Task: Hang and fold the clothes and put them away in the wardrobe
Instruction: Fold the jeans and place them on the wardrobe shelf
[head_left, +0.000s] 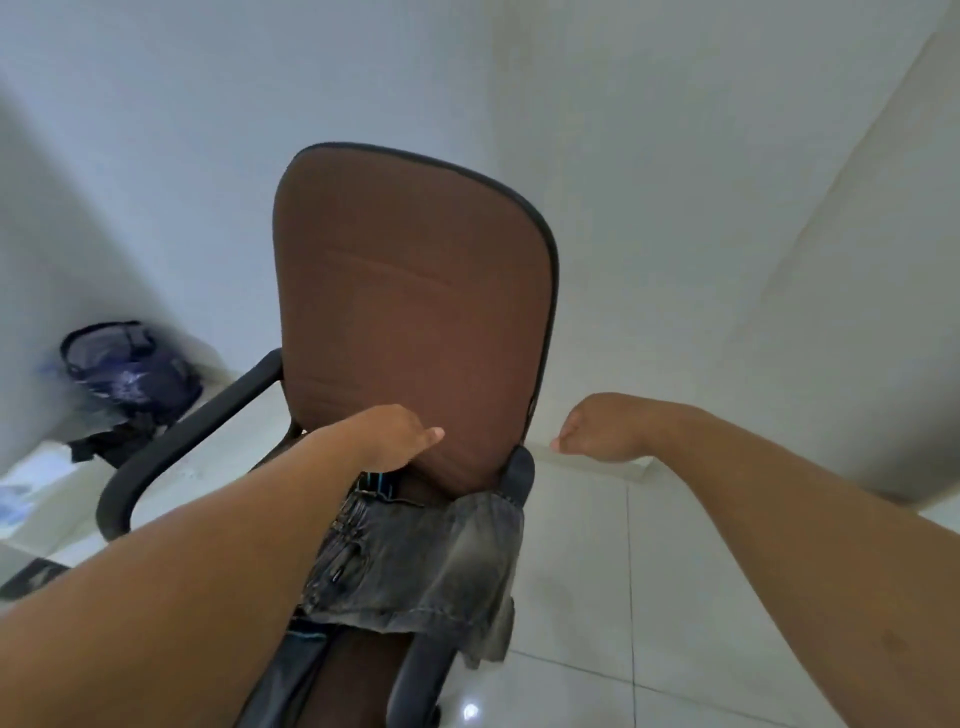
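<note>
With the grey jeans (415, 561) draped over the seat of the brown chair (415, 291), the left hand (395, 434) and right hand (597, 428), both loosely curled and holding nothing, should each grip the waistband before lifting.

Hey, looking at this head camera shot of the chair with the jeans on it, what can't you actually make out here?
- Left hand: fingers point away, so whether it grips anything is unclear.
- Right hand: fingers curl under, palm hidden.
- Grey jeans: partly covered by the left forearm; lower part cut off by the bottom edge.
- Striped garment: mostly hidden under the jeans.
- Dark bag: blurred, contents unreadable.
- Wardrobe: not in view.
</note>
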